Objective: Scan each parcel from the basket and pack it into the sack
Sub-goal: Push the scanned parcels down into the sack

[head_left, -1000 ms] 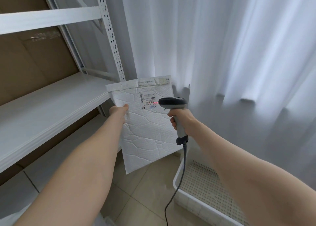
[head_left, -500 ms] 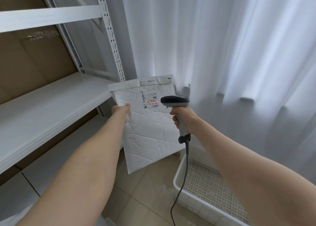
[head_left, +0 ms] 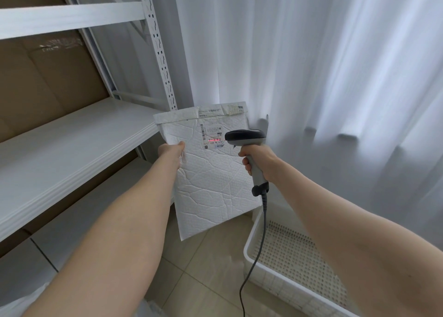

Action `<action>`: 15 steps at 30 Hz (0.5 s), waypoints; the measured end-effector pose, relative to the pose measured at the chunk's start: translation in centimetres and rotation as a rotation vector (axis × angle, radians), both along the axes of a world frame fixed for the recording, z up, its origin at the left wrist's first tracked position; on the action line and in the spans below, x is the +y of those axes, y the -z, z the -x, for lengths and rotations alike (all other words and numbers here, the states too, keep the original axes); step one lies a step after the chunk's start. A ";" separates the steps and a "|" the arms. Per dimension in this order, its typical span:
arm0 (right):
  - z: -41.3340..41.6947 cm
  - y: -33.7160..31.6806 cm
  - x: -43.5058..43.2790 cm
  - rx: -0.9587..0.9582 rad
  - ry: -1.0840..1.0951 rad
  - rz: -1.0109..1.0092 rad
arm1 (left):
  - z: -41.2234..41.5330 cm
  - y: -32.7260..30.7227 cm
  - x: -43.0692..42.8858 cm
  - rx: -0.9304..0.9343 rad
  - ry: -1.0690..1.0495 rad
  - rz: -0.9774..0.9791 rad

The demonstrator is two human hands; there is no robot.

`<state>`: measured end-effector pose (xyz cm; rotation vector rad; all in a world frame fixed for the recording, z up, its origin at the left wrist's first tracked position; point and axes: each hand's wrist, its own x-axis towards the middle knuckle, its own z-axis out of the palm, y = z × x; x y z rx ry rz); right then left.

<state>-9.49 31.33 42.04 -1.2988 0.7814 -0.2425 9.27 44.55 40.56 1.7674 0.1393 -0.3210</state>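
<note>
My left hand (head_left: 171,152) pinches the left edge of a white padded mailer parcel (head_left: 213,180) and holds it upright in front of me. A shipping label (head_left: 212,137) sits near the parcel's top, with a red scan line across it. My right hand (head_left: 257,159) grips the handle of a grey barcode scanner (head_left: 247,138), whose dark head points at the label from the right. The scanner's cable (head_left: 256,256) hangs down to the floor. A white perforated basket (head_left: 294,256) stands on the floor at lower right. A bit of white sack material (head_left: 24,302) shows at the bottom left.
A white metal shelving rack (head_left: 72,134) fills the left side, with brown cardboard (head_left: 48,77) behind its shelves. A white curtain (head_left: 323,77) hangs across the back and right. Beige floor tiles (head_left: 203,268) lie between the rack and the basket.
The scanner and my right hand have drifted a little right and down, and the parcel shifted slightly right with them. The red scan line stays on the label.
</note>
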 end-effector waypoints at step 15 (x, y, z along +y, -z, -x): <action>-0.3 0.6 1.1 -0.019 0.005 0.028 | -1.2 0.1 1.1 -0.038 0.096 -0.030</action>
